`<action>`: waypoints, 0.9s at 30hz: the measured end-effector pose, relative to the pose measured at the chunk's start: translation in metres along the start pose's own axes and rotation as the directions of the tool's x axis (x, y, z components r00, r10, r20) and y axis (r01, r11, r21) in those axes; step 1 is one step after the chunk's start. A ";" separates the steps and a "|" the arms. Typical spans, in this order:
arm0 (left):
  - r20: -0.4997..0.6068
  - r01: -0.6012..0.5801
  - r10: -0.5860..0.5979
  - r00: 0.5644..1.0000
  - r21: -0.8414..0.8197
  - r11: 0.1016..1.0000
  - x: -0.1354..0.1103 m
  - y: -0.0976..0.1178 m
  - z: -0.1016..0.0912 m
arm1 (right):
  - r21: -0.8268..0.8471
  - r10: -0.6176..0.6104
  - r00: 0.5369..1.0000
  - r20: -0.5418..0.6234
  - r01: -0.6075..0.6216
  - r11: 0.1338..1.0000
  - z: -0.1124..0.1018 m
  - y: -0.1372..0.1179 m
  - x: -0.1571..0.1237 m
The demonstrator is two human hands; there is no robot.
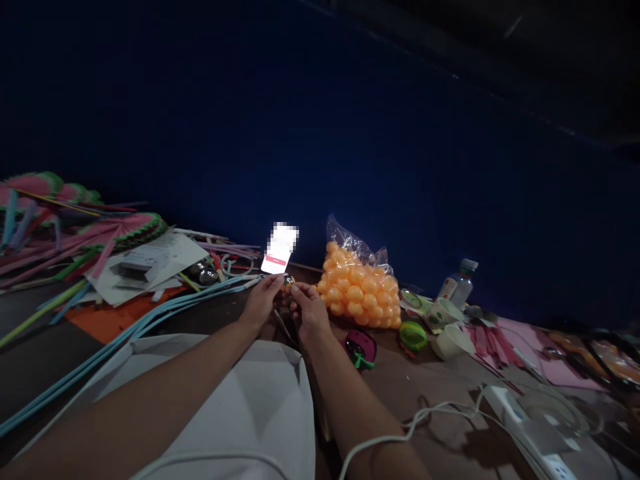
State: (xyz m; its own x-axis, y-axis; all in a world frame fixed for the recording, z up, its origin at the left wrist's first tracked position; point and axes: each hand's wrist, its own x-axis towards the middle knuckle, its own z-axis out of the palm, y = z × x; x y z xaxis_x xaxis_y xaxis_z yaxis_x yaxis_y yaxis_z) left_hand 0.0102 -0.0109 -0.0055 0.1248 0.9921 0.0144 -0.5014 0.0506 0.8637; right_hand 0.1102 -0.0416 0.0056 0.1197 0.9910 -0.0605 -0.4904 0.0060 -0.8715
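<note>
Pinching is the step in hand, as far as I can judge: both hands meet over the brown counter [395, 393] to work on one small shiny thing [289, 280]. It sits between the fingertips, just in front of the glowing phone [276, 261] and to the left of the big clear bag [357, 287] of orange balls. The left hand [259, 305] has its thumb and finger pressed in close on one side of it. The right hand [309, 310] is bent in on the other side, with its fingertips clamped on it too. (The thing is so tiny and so covered up that I cannot tell what it is.)

Long blue tubes [185, 305] run by the left arm, and two silver balls [204, 273] lie near them. A green and yellow ball [413, 337] sits to the right of the bag, close to a white cup [453, 342].

I think the next move calls for soft, steady fingers, with one hand gripping well while the other turns or pushes. A round, slick thing like this could slip out and roll away.
</note>
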 end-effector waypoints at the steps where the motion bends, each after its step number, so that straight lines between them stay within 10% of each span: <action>1: -0.002 -0.001 0.001 1.000 -0.005 1.000 0.000 0.000 0.000 | -0.003 -0.002 1.000 0.004 0.002 1.000 0.000 0.000 0.000; 27: 0.015 -0.036 0.036 0.999 -0.038 0.999 0.001 -0.002 0.000 | -0.076 -0.058 0.998 -0.027 0.056 0.996 0.003 0.001 -0.001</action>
State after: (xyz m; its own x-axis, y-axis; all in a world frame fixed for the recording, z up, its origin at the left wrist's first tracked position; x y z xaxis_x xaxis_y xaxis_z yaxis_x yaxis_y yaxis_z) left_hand 0.0113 -0.0096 -0.0072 0.1192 0.9914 0.0532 -0.5375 0.0194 0.8431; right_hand 0.1067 -0.0420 0.0060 0.1718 0.9849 -0.0228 -0.4157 0.0515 -0.9080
